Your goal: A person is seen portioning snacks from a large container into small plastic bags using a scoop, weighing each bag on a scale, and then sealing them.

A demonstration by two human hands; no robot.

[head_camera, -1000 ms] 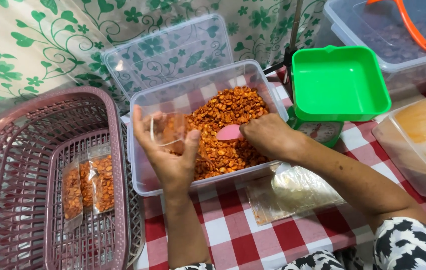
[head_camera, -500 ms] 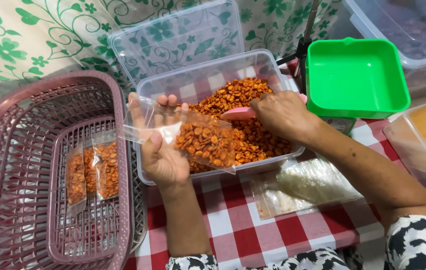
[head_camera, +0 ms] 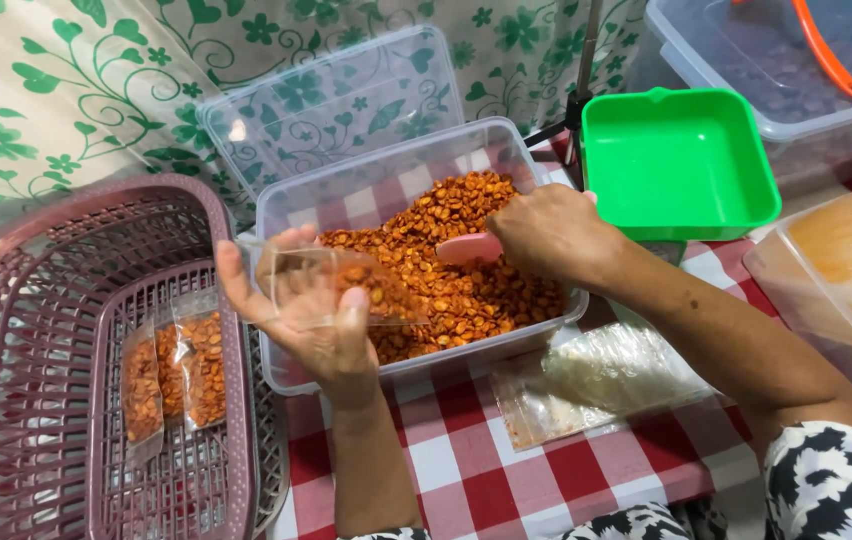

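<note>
Left hand: the left hand [head_camera: 311, 325] holds a small clear bag [head_camera: 341, 290] by its open top, fingers wrapped around it, mouth turned toward the right hand.
Bag fill: a small amount of orange-brown snack is visible inside; most of the bag looks unfilled.
Right hand: the right hand [head_camera: 551, 232] is closed around a pink scoop [head_camera: 469, 248], whose blade points toward the bag.
Snack supply: a clear tub [head_camera: 396, 185] of loose snack [head_camera: 466, 290] lies directly under both hands; it is still well stocked.
Done: two filled bags [head_camera: 176, 375] lie in a mauve basket [head_camera: 6, 400], to the outer side of the left hand.
Left: a stack of empty bags [head_camera: 606, 385] rests on the checked table [head_camera: 466, 470], just beneath the right forearm.
Progress: judged early; few packs finished, many bags and much snack remain.
Nearby: tub lid [head_camera: 331, 100] beyond the tub; green tray [head_camera: 676, 165] beyond the right hand.
</note>
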